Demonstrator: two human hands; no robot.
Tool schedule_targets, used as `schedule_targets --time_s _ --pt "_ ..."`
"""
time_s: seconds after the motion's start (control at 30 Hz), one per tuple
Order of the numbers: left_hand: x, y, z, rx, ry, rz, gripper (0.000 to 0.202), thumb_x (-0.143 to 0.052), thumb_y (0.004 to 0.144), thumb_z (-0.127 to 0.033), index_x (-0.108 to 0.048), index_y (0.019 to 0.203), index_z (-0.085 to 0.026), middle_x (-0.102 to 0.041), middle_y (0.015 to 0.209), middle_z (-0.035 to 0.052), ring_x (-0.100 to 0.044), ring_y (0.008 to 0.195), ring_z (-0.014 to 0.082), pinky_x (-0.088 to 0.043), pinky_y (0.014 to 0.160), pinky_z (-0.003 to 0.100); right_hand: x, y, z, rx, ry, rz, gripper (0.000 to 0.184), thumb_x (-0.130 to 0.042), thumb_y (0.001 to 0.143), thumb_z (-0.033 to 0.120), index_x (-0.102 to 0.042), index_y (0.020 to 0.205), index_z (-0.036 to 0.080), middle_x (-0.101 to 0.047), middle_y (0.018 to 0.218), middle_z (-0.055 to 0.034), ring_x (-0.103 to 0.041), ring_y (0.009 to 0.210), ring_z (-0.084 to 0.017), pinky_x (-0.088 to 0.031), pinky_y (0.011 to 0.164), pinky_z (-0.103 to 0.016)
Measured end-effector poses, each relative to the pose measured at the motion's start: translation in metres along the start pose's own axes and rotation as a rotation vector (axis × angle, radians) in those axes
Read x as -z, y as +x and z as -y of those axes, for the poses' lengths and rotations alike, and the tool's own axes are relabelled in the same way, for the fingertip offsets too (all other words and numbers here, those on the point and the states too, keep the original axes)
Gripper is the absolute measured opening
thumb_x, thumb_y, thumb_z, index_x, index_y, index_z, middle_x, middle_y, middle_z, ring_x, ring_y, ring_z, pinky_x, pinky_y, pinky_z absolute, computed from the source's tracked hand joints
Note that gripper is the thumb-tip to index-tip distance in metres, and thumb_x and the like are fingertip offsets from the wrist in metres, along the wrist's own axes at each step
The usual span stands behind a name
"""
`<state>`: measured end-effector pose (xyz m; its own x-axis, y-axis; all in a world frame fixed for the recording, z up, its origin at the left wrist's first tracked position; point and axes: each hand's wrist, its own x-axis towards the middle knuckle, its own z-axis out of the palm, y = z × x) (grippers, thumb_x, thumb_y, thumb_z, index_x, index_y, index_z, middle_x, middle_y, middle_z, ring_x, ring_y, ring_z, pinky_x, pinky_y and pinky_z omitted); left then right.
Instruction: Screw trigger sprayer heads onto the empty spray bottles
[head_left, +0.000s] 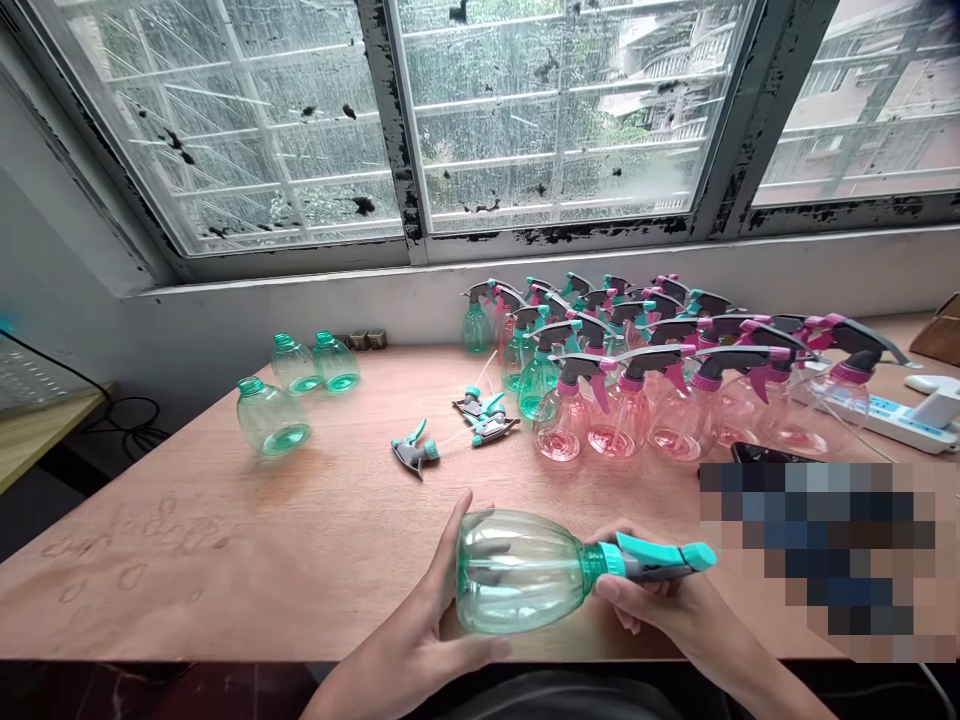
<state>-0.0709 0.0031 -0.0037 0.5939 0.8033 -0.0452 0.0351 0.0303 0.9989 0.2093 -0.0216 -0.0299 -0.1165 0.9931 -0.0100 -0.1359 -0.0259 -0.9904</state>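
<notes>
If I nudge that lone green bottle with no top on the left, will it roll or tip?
Probably it slides or tips rather than rolls: the bottle stands upright on a wide base on the table. It looks empty, clear thin plastic, so likely light and easily knocked. Once on its side, the round body would probably roll.

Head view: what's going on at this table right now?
A person holds a green bottle on its side at the table's near edge, left hand around the body, right hand on its sprayer. Three capless bottles and loose sprayers lie beyond. Finished bottles, green and pink, stand grouped by the window.
</notes>
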Motion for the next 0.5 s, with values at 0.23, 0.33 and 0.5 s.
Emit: schedule_targets --time_s 0.23,0.33,0.5 --pt "0.0017 -0.001 0.006 -0.016 -0.046 0.01 0.119 -0.084 0.081 -0.035 0.004 0.16 -0.044 -0.01 0.174 0.0048 -0.02 0.157 0.0354 -0.01 0.128 0.055 0.0011 0.0004 -0.0009 -0.011 -0.012 0.02 0.038 -0.082 0.078 0.051 -0.07 0.097 0.021 -0.052 0.057 0.0073 -0.044 0.05 -0.012 -0.038 0.049 -0.024" --pt "0.0061 -0.0008 0.0077 0.001 -0.05 0.052 0.107 -0.076 0.088 -0.04 0.003 0.161 -0.042 -0.003 0.175 0.0042 -0.009 0.159 0.0343 -0.009 0.128 0.054 0.0007 -0.0003 0.0004 -0.004 -0.006 0.016 0.037 -0.082 0.079 0.051 -0.071 0.097 0.02 -0.052 0.058 0.0067 -0.044 0.052 -0.012 -0.038 0.05 -0.024" --pt "0.0051 -0.0001 0.0055 0.0 0.016 0.042 0.107 -0.075 0.091 -0.031 0.006 0.158 -0.05 -0.009 0.174 0.0 -0.021 0.157 0.0305 -0.006 0.128 0.053 0.0009 -0.0004 0.0004 0.01 0.062 0.0 0.035 -0.082 0.08 0.049 -0.072 0.099 0.02 -0.052 0.059 0.007 -0.045 0.053 -0.012 -0.04 0.051 -0.023"
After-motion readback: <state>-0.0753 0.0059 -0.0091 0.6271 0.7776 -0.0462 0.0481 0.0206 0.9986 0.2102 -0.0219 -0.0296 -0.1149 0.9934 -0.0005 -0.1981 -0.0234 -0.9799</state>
